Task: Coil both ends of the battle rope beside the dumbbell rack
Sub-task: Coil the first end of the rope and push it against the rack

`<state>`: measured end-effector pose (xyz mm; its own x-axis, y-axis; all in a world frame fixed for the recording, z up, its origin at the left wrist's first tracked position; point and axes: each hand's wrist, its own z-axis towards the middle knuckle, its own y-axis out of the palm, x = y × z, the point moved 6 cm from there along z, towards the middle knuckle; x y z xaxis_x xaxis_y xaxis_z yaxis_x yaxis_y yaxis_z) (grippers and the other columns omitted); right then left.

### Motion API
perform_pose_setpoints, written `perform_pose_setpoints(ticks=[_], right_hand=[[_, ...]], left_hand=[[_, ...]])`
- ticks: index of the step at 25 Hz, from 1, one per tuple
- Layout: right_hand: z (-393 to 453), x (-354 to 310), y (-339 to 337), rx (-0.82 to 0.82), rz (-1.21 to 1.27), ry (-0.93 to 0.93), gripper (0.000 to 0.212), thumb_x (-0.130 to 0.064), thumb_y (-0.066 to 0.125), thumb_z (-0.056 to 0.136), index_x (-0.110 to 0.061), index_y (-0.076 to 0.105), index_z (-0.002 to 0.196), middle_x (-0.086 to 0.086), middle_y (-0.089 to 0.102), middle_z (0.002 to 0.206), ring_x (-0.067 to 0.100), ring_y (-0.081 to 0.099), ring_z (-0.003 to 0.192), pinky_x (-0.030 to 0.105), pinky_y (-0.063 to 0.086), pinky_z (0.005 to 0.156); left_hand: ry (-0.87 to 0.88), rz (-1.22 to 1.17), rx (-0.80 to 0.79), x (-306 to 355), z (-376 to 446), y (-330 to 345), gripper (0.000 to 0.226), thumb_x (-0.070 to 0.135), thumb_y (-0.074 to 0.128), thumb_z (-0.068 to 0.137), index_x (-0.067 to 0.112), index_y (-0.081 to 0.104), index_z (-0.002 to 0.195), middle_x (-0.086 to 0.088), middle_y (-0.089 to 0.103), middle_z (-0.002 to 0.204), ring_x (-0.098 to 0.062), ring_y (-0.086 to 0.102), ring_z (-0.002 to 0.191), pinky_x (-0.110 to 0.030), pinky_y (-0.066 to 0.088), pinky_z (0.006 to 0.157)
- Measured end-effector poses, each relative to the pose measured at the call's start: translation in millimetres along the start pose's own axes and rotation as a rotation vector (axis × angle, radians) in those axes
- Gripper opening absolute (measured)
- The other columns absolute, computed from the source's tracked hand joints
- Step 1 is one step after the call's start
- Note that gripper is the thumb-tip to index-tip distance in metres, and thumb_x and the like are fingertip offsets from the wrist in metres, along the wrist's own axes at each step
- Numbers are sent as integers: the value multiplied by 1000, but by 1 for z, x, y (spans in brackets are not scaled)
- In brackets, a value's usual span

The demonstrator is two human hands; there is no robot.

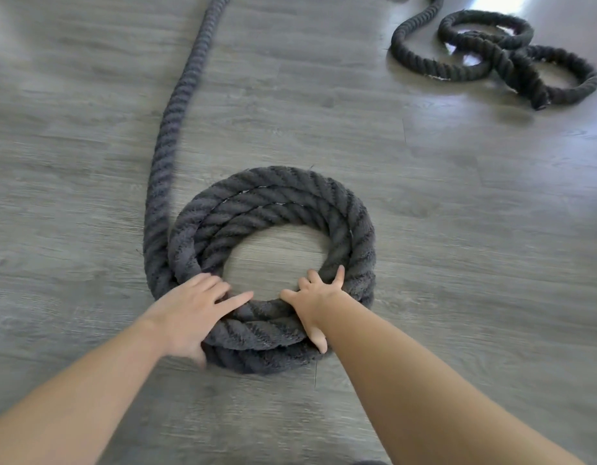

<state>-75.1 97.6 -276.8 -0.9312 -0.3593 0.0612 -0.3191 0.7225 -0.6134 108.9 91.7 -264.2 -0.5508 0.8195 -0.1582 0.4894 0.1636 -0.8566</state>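
Grey wood-plank floor (424, 203) fills the view; glare patch at top right; dark battle rope (176, 105) lies on it, one long run coming down from the top edge at left and curving into a coil (273, 203) at centre; coil is round, several turns side by side and stacked, bare floor showing in its open middle; second end of the rope (498, 58) sits well apart at top right in loose overlapping loops, cut tip pointing toward the lower right, not neatly wound; two bare forearms reach in from the bottom edge to the near side of the centre coil; left hand (189, 313) lies palm-down on the coil's near-left part, fingers (236, 298) spread apart across the top turns, thumb down at the outer edge, slightly motion-blurred; right hand (315, 303) presses on the near-right part, fingers (339, 275) splayed over the inner turns, thumb hooked over the outer side of the turns; neither hand closed round the rope; dumbbell rack not in view.
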Motion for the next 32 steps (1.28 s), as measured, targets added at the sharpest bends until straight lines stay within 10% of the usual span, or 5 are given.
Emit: perform_pose_setpoints(ticks=[8,15,26,32], right_hand=[[-4,0,-11,81,158,151,86,-19,67,84,-15,17,154,20,1,162,41,-20,149,86,-3,101],[17,-4,-41,137,900,376,64,-45,39,96,-24,29,155,4,-39,159,30,-38,144,83,2,104],[43,8,-36,368,698,441,57,-60,33,92,-29,51,136,15,-24,163,34,-30,147,82,25,96],[69,72,-68,396,591,319,49,-60,41,92,-36,59,130,7,-21,166,27,-27,149,80,18,104]], left_hand=[[-141,40,-6,9,26,-17,122,79,65,57,9,23,148,-7,56,119,-27,55,106,-40,35,94],[-321,-74,-59,27,66,-39,80,77,66,61,20,58,117,-1,62,101,-24,59,94,-43,42,91],[-91,13,126,-69,11,6,119,75,66,67,16,15,157,-2,39,149,-23,39,134,-41,21,119],[-121,100,149,-71,55,-11,117,83,49,70,14,14,157,-8,32,158,-27,49,118,-40,34,102]])
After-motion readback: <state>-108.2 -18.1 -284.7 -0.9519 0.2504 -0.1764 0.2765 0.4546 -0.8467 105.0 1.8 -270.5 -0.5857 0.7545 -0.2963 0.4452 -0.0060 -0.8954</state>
